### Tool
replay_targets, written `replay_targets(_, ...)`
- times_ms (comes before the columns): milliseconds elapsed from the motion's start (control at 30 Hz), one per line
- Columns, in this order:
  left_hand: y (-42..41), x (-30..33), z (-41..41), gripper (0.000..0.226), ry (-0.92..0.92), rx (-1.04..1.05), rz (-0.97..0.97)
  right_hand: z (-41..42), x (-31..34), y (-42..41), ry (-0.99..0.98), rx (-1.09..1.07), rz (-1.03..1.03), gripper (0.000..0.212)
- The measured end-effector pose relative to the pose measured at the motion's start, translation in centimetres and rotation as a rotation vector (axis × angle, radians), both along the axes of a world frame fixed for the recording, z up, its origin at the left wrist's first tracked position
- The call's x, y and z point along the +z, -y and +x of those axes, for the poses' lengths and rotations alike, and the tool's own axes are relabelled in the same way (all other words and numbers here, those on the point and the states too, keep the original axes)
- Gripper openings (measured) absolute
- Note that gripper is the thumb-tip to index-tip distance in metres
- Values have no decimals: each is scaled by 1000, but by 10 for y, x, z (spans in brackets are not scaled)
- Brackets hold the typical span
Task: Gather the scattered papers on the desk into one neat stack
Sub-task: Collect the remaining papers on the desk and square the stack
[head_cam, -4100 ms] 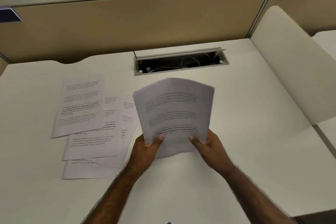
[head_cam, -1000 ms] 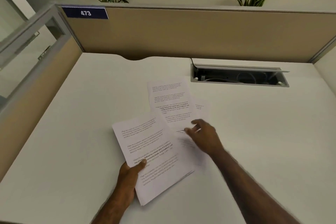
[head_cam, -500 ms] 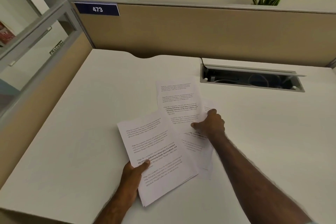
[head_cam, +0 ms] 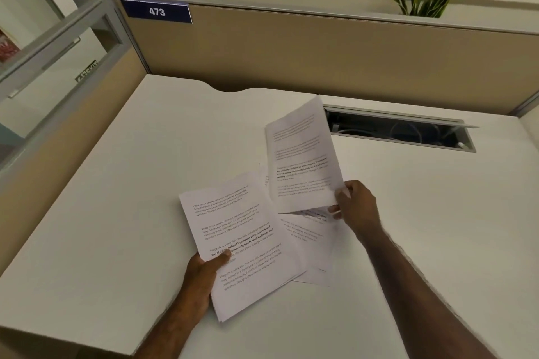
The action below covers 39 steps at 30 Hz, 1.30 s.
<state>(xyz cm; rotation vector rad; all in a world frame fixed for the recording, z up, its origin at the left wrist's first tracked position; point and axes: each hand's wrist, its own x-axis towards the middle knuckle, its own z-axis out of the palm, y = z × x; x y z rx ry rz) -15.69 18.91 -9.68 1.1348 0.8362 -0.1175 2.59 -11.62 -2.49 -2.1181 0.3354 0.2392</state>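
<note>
The right hand [head_cam: 354,205] is now pinching the lower corner of a sheet [head_cam: 302,154] that was lying flat half a second ago, lifting it off the desk [head_cam: 116,198]. The left hand [head_cam: 204,269] is gripping the gathered stack [head_cam: 248,245], thumb on top. Loose pages [head_cam: 309,242] are lying underneath, so gathering is only partly done.

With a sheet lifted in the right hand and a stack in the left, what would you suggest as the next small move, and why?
Probably carry the lifted sheet in the right hand leftward and lay it on the stack that the left hand pinches at its lower edge. The sheet is already clear of the desk, and loose pages underneath it remain to be picked up afterwards.
</note>
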Motion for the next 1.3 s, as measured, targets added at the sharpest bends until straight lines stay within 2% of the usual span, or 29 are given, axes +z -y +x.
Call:
replay_targets(100,2,3,0,30,33,13,-21,-17,7,11,-15,-47,176,14)
replay_targets(233,4,10,0,54,44,30,-14,-47,9,12,-103,4,339,9)
replay_targets(400,3,15,1,72,29,15,-44,-87,0,-10,-239,169,369,10)
replay_targets(533,0,12,-1,74,11,3,-22,-107,-9,-31,-307,309,309,12)
replay_targets(700,-1,1,-2,34,32,11,-7,-110,-9,-41,-281,433,129,16)
replay_targets(800,-2,-1,-3,30,10,18,-25,-104,-9,-36,-168,268,-70,39)
replay_targets(900,-3,1,-5,30,9,16,-48,-100,-14,-23,-43,93,-338,81)
replay_targets(967,-2,2,-6,30,3,15,-47,-97,-17,-19,-79,50,-453,104)
replay_targets(1033,-1,2,-6,30,-9,8,-39,-94,-18,-23,-147,46,-535,111)
replay_targets(1200,4,3,-6,28,-25,-13,-11,-84,-24,-52,-202,4,-520,123)
replay_targets(1300,7,4,-4,27,-36,-19,14,-76,-27,-67,-258,-75,-441,111)
